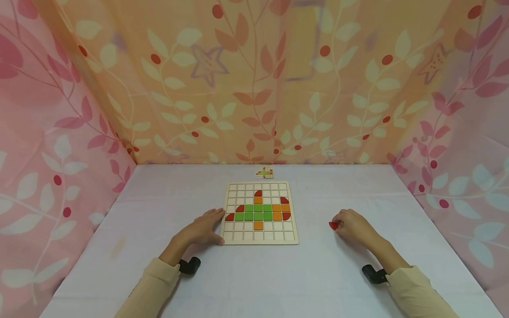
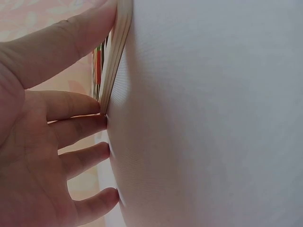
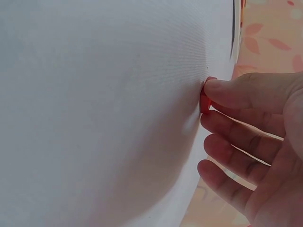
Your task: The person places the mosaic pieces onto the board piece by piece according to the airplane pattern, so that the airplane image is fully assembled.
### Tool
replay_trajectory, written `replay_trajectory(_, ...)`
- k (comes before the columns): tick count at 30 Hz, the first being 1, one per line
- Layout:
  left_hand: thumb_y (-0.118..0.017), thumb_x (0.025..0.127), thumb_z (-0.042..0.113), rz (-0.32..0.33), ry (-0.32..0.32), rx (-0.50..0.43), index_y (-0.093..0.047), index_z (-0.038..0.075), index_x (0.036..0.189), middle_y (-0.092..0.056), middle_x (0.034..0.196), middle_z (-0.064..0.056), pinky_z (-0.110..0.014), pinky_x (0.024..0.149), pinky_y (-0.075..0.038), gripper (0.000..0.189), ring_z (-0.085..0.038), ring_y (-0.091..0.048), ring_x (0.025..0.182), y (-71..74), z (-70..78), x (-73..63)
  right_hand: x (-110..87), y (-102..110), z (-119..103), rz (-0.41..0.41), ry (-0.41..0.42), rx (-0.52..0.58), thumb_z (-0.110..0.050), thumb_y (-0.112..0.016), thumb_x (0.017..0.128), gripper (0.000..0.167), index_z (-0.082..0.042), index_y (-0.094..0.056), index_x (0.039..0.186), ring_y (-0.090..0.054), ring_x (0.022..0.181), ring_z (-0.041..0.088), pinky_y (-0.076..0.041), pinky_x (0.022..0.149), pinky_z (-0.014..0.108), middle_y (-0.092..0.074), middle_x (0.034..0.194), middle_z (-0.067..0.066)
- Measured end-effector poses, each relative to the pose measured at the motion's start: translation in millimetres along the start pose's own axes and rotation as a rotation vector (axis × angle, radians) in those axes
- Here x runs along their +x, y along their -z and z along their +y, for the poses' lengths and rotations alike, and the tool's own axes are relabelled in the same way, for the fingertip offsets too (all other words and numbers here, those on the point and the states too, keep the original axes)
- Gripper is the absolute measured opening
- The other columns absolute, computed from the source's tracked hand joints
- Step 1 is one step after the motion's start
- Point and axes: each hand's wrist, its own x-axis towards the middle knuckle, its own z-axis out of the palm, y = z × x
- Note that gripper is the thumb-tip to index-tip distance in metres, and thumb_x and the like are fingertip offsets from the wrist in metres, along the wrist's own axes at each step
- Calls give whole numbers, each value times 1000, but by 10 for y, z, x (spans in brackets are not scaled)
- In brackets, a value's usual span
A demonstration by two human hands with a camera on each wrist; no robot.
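A square wooden grid board lies flat on the white table, with green, orange and red pieces set in its cells. The red ones are quarter-round, at the pattern's ends. My left hand rests at the board's left side, thumb at the near corner and fingers along the edge; the left wrist view shows them touching the board's rim. To the right of the board, my right hand pinches a red quarter-round piece between thumb and fingers. In the right wrist view this red piece is close to the tabletop.
Behind the board lies a small picture card showing a similar coloured pattern on a grid. White cloth covers the table. Orange floral fabric hangs at the back, with pink floral fabric at both sides.
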Motion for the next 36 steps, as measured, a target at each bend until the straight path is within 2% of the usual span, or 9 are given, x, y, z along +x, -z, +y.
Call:
replay_trajectory(10,-84,74,27,-4,5,4,-33,4,151,-29,160,-13,-64,115,-21,96,-38,-19,150,9,10,-1,3,-9,6,10,0,-2,1,-68,72,20,1,-74,91,-56,80,21,-50,74,39,-68,85,6)
replay_trajectory(22,-84,73,28,-4,0,14,-33,3,151,-30,160,-14,-64,115,-22,96,-39,-20,149,3,14,-3,0,-24,-3,38,29,25,0,-69,69,19,-1,-74,88,-54,76,18,-47,70,35,-67,81,3)
replay_trajectory(36,-84,74,27,0,20,7,-33,5,152,-29,160,-12,-63,116,-21,96,-37,-19,150,-12,15,4,119,-35,-199,64,71,86,-2,-70,74,16,-2,-74,89,-54,78,18,-47,70,32,-67,82,2)
